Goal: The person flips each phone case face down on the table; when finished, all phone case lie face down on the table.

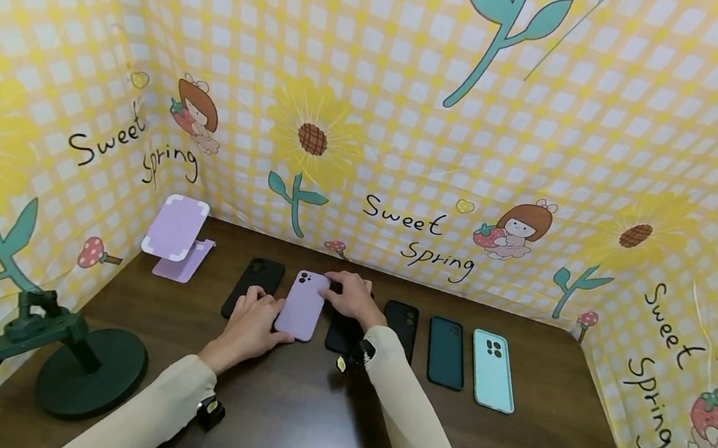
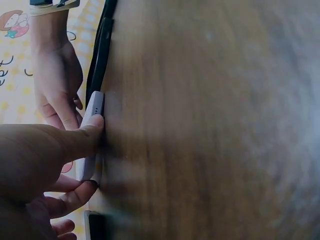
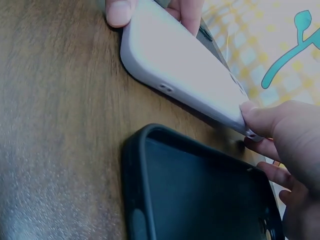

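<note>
We hold the lilac phone case [image 1: 303,305] at center frame, long axis toward the backdrop, left hand [image 1: 252,328] pinching its near end, right hand [image 1: 350,298] its far corner.

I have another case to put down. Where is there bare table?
Bare wood lies on the table near the front edge, between the green stand and the mint case. More shows right of the mint case. The back row is crowded: both hands grip the lilac case among dark cases.
</note>
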### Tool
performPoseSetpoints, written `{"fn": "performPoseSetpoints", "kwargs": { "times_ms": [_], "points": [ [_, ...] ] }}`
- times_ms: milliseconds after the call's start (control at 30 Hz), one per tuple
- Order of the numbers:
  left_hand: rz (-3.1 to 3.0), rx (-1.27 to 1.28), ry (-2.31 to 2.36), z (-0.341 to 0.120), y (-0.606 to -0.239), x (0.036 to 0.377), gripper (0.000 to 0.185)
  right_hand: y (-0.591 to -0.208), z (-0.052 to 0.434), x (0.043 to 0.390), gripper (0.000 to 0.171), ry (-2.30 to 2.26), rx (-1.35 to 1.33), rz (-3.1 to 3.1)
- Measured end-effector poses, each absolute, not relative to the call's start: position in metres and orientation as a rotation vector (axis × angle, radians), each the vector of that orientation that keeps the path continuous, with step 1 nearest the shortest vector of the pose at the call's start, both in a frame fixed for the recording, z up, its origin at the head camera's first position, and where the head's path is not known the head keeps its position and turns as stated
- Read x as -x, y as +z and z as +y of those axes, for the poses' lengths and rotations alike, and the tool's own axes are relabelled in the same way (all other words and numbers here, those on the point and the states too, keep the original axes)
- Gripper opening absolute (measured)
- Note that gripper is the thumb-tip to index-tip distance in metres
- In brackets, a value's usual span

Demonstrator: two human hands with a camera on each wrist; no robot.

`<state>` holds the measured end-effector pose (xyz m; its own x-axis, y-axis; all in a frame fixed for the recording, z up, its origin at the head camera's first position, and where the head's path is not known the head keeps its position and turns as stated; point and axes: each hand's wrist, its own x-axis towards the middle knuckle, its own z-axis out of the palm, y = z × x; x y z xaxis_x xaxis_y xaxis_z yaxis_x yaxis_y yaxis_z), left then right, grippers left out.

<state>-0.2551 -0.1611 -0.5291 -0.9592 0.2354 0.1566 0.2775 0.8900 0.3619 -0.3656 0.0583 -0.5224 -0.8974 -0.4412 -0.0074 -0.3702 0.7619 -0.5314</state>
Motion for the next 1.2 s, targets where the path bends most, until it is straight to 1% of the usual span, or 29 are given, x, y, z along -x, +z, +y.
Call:
{"fn": "performPoseSetpoints", "kwargs": {
  "times_ms": [233,800,933,1067,1200],
  "points": [
    [-2.955,0.425,-0.564,-0.161,-0.527,0.256,0.067,-0.524,0.057,0.365,0.046,-0.786,0.648,2.842],
    [-2.994,0.448,-0.59,-0.157,-0.53,0.256,0.065,-0.527,0.062,0.36,0.045,-0.714,0.613,2.844],
    [-2.982,0.429,-0.611,-0.158,-0.53,0.252,0.076,-0.525,0.067,0.359,0.047,-0.746,0.672,2.837],
    [-2.916,0.415,-0.68,-0.16,-0.529,0.245,0.088,-0.521,0.08,0.356,0.043,-0.823,0.749,2.818],
    [-2.832,0.455,-0.783,-0.155,-0.528,0.245,0.085,-0.517,0.108,0.357,0.038,-0.874,0.778,2.819]
  ]
}}
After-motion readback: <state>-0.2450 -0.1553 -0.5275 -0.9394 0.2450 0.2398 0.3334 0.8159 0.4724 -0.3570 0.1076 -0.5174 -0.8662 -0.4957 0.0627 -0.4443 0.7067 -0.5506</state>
